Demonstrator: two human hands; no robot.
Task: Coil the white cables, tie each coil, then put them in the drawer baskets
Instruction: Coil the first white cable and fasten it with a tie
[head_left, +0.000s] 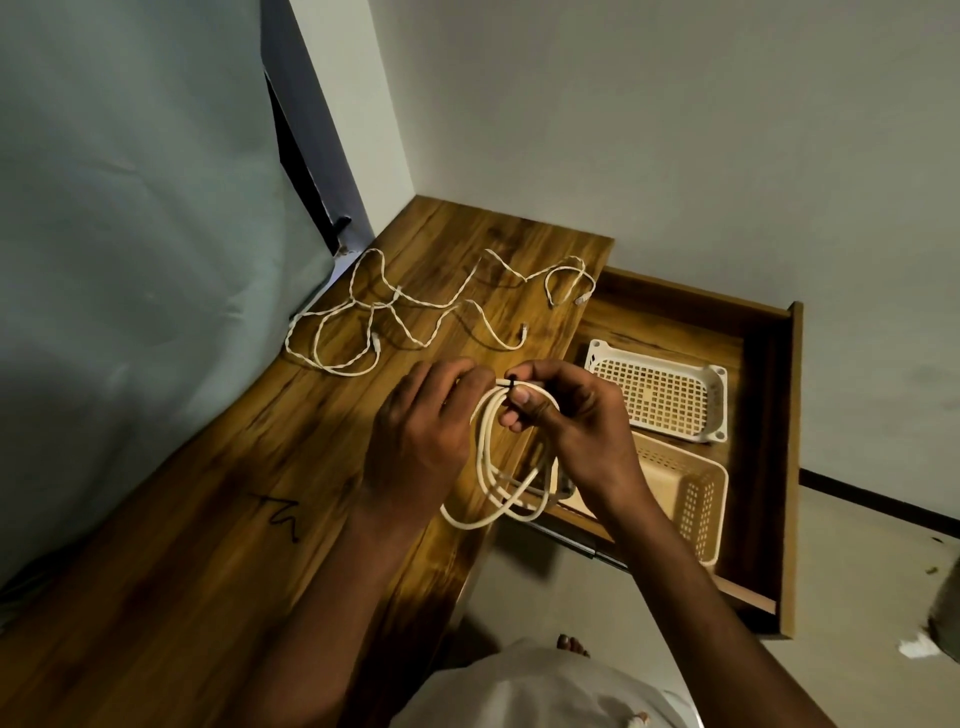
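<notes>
Head view: both forearms reach forward from the lower frame, hands meeting above the tabletop (218, 519) edge.
Left hand (421, 436): back of hand up, fingers curled round the top left of the coiled cable (498, 467).
Right hand (566, 421): thumb and fingers pinch the top of the coil at a small black tie (511, 383).
Coiled cable: white, several loops, long axis running from the hands toward the viewer; lower loops hang over the tabletop edge.
Loose cables (415, 306): white, uncoiled, sprawled on the far tabletop, well apart from the hands.
Drawer (769, 415): pulled open, right of the tabletop.
White basket (660, 395): in the drawer, far end.
Beige basket (691, 499): in the drawer, just beside the white one, nearer.
</notes>
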